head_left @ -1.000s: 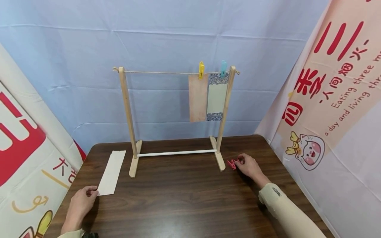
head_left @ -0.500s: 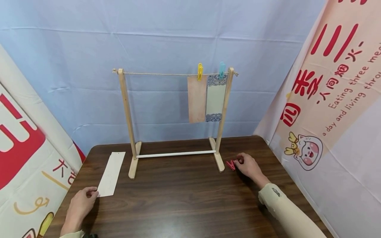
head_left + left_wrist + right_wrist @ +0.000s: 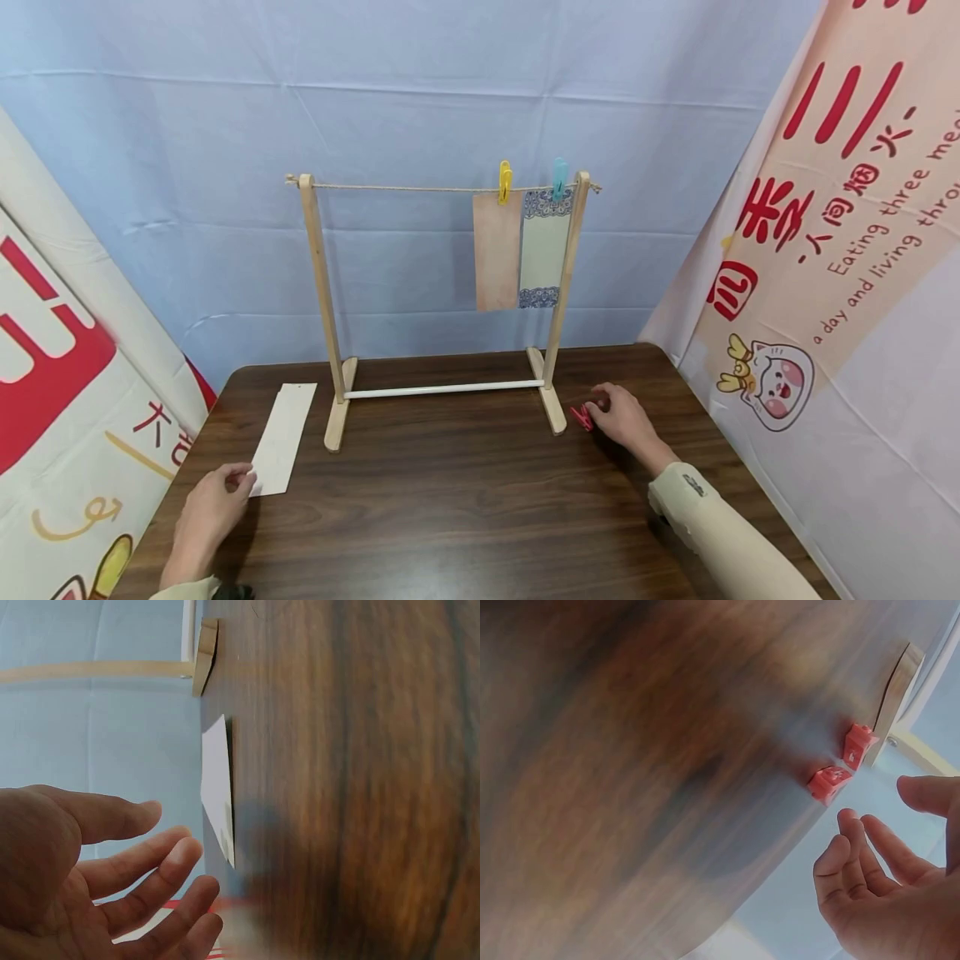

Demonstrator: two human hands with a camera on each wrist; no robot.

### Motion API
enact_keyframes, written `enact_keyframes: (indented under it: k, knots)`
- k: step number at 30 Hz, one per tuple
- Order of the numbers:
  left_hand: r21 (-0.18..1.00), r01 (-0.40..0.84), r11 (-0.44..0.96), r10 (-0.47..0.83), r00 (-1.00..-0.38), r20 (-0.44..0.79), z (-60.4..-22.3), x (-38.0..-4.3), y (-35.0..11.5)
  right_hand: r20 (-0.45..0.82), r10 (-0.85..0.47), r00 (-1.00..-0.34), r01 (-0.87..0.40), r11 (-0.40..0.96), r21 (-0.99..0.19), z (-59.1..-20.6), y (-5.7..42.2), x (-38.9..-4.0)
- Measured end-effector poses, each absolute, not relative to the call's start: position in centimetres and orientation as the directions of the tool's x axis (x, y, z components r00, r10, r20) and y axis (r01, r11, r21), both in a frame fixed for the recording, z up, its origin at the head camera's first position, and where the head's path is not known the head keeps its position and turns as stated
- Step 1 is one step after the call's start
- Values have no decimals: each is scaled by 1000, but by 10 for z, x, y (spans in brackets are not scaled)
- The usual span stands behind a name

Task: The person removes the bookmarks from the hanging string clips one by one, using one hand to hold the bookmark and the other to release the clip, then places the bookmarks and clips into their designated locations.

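On the left of the table lies a narrow white card (image 3: pixel 281 442), with a second edge just showing beneath it. My left hand (image 3: pixel 213 510) hovers at its near end, thumb and fingertips overlapping its corner in the head view. In the left wrist view those fingers (image 3: pixel 142 900) are loosely bent and stand apart from the card (image 3: pixel 217 787). A red clothespin (image 3: pixel 581 417) lies right of the rack, two red ends (image 3: pixel 831 782) visible in the right wrist view. My right hand (image 3: pixel 621 417) is beside it, fingers relaxed, thumb spread, nothing between them.
A wooden rack (image 3: pixel 321 283) stands at the back with a string (image 3: pixel 397 187) across its top. A yellow clothespin (image 3: pixel 505 182) holds a pinkish card (image 3: pixel 497 254); a blue one (image 3: pixel 559 178) holds a blue-patterned card (image 3: pixel 544 250). The dark wooden table (image 3: pixel 450 492) spreads in front.
My left hand has shifted slightly right toward the white card. My right thumb and fingers have spread a little beside the red clothespin. The hanging cards stay put.
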State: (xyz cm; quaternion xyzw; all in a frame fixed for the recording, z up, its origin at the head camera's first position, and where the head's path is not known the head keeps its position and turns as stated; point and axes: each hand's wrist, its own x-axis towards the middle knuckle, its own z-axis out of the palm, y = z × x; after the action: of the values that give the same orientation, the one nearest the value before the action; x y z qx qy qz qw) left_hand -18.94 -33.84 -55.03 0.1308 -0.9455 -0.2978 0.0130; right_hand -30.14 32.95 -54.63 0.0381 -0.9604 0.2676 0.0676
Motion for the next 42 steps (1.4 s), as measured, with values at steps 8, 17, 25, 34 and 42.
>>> enact_keyframes:
  k: [8,17,25,34,42]
  knots:
    - [591,-204,780,-240,-971,-19,-549,-194,-328,151,-45,-988,-119,838,-532,-543,322,-301]
    - [636,-121,762,-193,-980,44,-552,-201,-314,206,-70,-976,-170,835,-524,-543,317,-303]
    - [652,-90,753,-164,-985,52,-551,-202,-302,249,-80,-965,-208,815,-541,-541,312,-303]
    - [667,-34,744,-133,-986,99,-549,-208,-287,276,-92,-957,-235,804,-546,-537,305,-306]
    - [676,-8,737,-108,-988,107,-547,-216,-277,250,-102,-963,-232,784,-576,-534,298,-306]
